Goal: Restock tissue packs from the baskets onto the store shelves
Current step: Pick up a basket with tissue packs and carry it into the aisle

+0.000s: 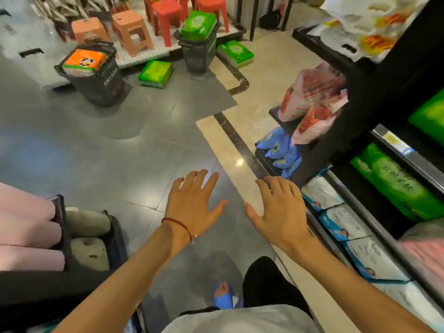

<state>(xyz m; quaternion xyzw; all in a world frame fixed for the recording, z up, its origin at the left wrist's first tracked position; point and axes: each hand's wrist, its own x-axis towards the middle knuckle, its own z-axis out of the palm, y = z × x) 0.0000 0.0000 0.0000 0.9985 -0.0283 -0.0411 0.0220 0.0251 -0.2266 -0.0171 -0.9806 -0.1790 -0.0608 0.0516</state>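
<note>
Our fingers (pixel 199 179) are spread and empty on both the left hand (pixel 192 205) and right hand (pixel 278 212), held over grey floor (pixel 120 152). The tissue packs (pixel 198 25) wait in far baskets (pixel 198 54); probably light, soft, slippery film, best gripped by both ends. Shelves (pixel 394 169) stand right.

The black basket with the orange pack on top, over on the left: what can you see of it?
The black basket is dark plastic with slatted walls and pale lettering on its side. It stands upright on the grey floor, handles folded against the rim. An orange tissue pack pokes out of its top. Neither hand touches it.
</note>
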